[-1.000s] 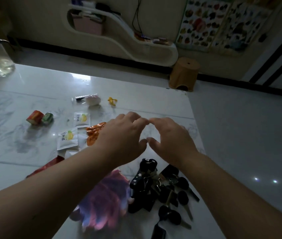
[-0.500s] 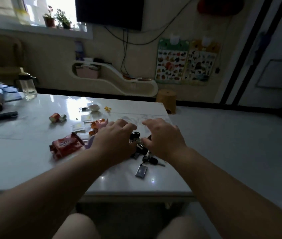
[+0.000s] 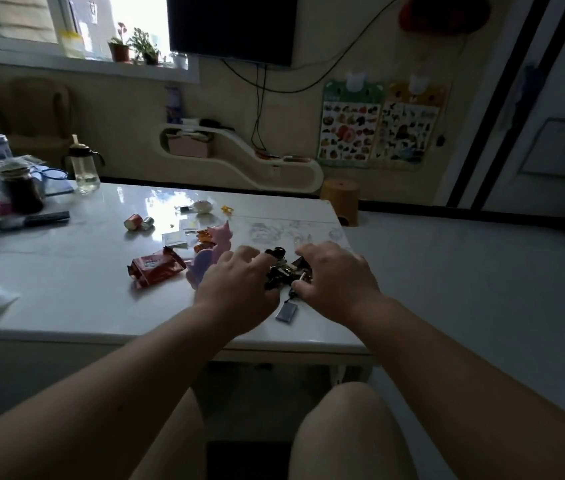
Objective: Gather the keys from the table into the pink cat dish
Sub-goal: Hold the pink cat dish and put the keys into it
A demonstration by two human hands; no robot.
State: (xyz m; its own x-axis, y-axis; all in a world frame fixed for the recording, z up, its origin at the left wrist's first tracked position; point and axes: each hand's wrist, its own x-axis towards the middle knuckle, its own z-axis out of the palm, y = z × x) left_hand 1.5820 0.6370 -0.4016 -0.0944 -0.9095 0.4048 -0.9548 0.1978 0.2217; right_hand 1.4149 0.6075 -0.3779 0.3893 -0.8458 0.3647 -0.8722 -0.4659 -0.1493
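A dark pile of keys (image 3: pixel 283 271) with black heads lies on the white table (image 3: pixel 66 306) near its front right corner. A grey tag (image 3: pixel 287 311) on a short cord lies just in front of the pile. The pink cat dish (image 3: pixel 212 258) sits directly left of the keys, partly hidden by my left hand (image 3: pixel 239 285). That hand rests curled against the pile's left side, its fingertips and thumb hidden. My right hand (image 3: pixel 336 278) curls over the pile's right side, with keys between its thumb and fingers.
A red snack packet (image 3: pixel 156 268) lies left of the dish, with small sachets (image 3: pixel 175 239) and wrapped sweets (image 3: pixel 137 222) behind it. A remote (image 3: pixel 32 220), a jar (image 3: pixel 23 188) and a bottle (image 3: pixel 84 168) stand at the far left. The table's right edge is close to my right hand.
The view has lifted from a close look down at the table to a wider one. Both hands have dropped from above the table onto the key pile and closed in on it.
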